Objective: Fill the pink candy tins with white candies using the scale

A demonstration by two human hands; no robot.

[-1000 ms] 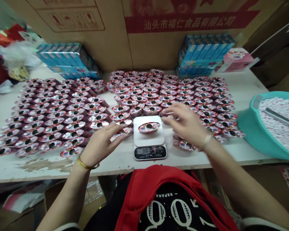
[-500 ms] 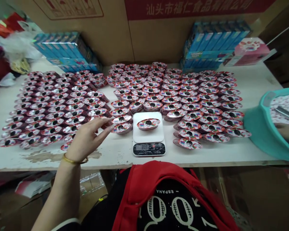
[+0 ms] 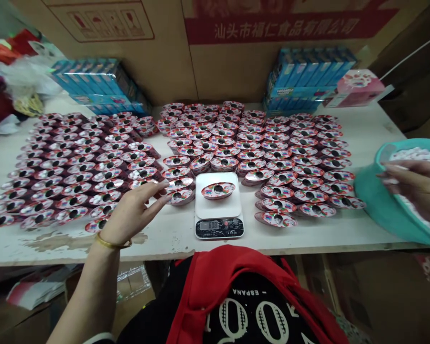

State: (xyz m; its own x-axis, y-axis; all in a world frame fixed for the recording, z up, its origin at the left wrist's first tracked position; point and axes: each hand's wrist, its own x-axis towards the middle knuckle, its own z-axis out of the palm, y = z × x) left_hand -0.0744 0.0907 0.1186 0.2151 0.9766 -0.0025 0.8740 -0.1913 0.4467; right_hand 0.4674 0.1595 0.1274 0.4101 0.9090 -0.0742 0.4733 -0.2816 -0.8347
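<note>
Oval foil-lidded cups with red printed rims, each with a dark centre, stand in dense rows on both sides of a white digital kitchen scale [image 3: 219,205]. One such cup [image 3: 218,190] lies on the scale's platform. My left hand [image 3: 132,212] is open beside the scale, its fingertips just over the nearest cups [image 3: 179,184]. My right hand [image 3: 412,179] hangs over the teal basin [image 3: 374,191], fingers curled close together. Whether it holds any of the white candies [image 3: 415,154] heaped in the basin is hidden.
The worn white table [image 3: 172,246] has a stained front edge. Blue shrink-wrapped packs [image 3: 100,86] [image 3: 308,81] and a pink box [image 3: 354,88] stand against a cardboard wall. Plastic bags [image 3: 21,81] lie at far left. Cartons sit under the table.
My right hand has gone from beside the scale to the basin and now rises over its rim. My left hand has barely moved, and the cup stays on the scale.
</note>
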